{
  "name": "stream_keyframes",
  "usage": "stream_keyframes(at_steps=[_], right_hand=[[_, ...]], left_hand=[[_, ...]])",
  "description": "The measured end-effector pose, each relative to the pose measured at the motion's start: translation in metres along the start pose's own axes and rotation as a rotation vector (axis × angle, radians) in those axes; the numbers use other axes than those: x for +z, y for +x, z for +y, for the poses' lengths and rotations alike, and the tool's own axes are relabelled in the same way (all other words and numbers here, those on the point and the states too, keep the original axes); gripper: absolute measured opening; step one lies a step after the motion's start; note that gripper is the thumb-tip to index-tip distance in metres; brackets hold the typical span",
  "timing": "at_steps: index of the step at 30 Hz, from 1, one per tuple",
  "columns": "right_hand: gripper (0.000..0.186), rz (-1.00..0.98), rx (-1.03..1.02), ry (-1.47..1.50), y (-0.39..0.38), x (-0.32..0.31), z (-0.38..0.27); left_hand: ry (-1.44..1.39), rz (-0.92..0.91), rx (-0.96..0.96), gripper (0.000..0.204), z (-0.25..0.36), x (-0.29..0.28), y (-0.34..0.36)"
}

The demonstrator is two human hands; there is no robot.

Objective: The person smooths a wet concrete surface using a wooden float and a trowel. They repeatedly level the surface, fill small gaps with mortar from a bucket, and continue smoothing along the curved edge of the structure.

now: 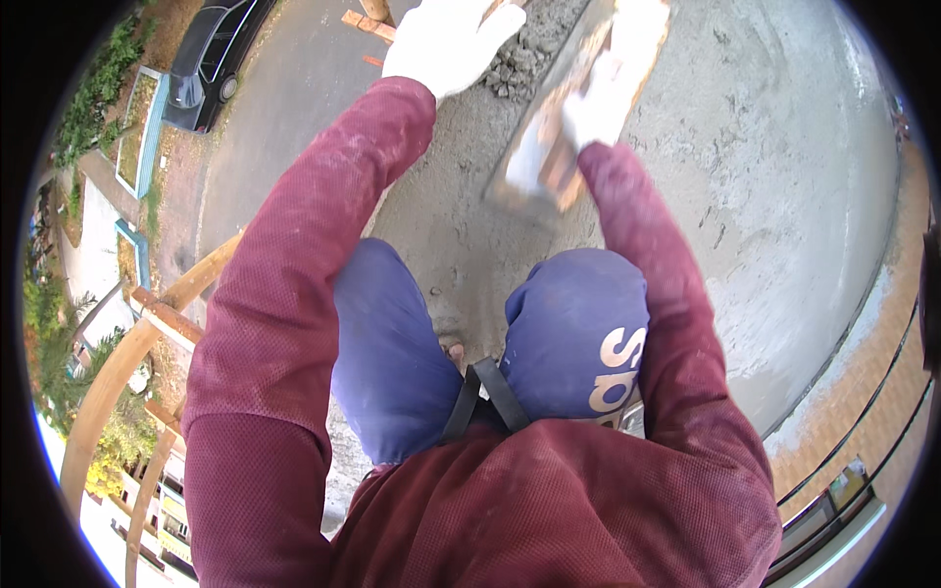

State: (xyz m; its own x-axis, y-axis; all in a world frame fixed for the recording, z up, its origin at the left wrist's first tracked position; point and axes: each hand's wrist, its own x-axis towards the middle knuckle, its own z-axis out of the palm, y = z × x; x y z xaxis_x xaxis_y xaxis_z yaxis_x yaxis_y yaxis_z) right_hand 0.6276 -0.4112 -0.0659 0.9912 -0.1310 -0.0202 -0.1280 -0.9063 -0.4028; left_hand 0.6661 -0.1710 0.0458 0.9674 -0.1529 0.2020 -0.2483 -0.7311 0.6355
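My right hand [596,106], in a white glove and blurred by motion, grips a long, flat plastering float [524,162] with a cement-smeared back. The float lies on wet grey cement [745,186], tilted away to the upper right. My left hand [441,49], also gloved in white, is at the top edge with its thumb sticking out. A strip of brown wood [498,8] shows between thumb and fingers, and the hand seems closed on it; the fingertips are partly cut off. Between the two hands sits a heap of lumpy mortar [520,64].
My bent knees [578,323] are above the cement. Wooden poles and crosspieces [118,367] form a railing at the left, beyond which a road [284,127] and a dark car [211,64] appear far below. A tan tiled wall [863,363] curves along the right.
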Motion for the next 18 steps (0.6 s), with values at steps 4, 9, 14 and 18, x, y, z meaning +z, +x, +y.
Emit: stream_keyframes(at_steps=[4,9,14,18], right_hand=[[0.073,0.144,-0.252,0.183,-0.105,0.029,0.024],[0.083,0.081,0.066,0.094,0.018,0.011,-0.014],[0.084,0.134,-0.023,-0.032,0.021,0.026,0.001],[0.082,0.216,-0.181,0.025,-0.034,0.027,-0.003]], left_hand=[[0.030,-0.066,-0.038,0.054,0.007,-0.010,0.004],[0.057,0.015,0.037,0.056,-0.001,0.002,0.000],[0.145,0.046,0.025,0.061,-0.017,0.024,-0.003],[0.148,0.034,0.012,0.057,-0.016,0.018,-0.006]])
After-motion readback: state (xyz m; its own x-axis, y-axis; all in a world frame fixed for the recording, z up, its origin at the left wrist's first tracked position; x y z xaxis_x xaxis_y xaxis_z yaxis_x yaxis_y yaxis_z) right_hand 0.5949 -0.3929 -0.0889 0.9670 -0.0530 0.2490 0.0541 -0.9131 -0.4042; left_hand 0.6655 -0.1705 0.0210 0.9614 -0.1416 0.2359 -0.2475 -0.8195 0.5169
